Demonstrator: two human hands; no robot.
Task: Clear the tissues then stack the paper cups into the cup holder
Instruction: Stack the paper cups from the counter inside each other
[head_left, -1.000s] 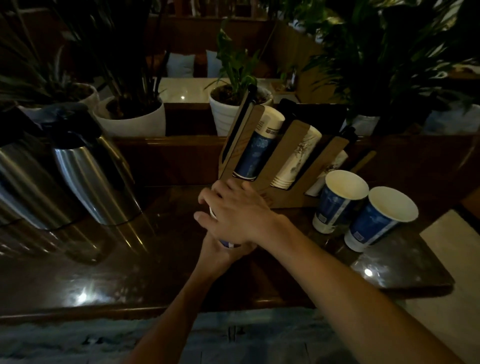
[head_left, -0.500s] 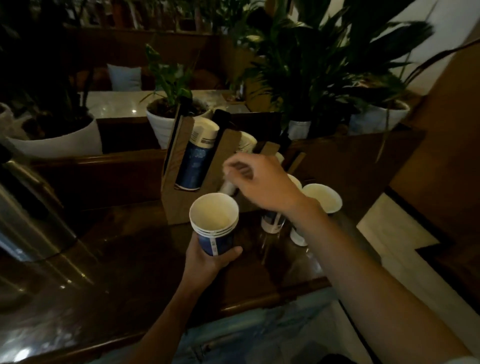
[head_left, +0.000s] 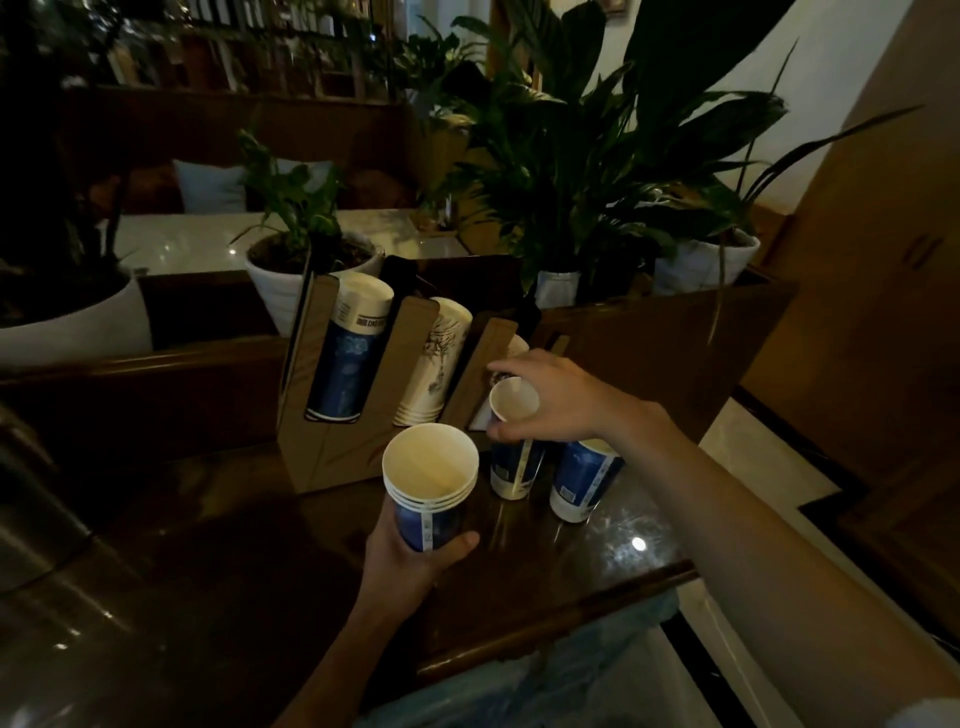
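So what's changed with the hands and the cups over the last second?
The right hand left the nested stack, reached right and closed its grip on the rim of a loose blue cup on the counter. The left hand lifted the stack of blue cups clear, mouth up. The other loose cup and the cup holder with its filled slots stayed put.

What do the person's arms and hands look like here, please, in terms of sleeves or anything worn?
Both forearms are bare. The left hand and right hand show no gloves, rings or watch. A pale sleeve edge shows only at the right arm's upper end.
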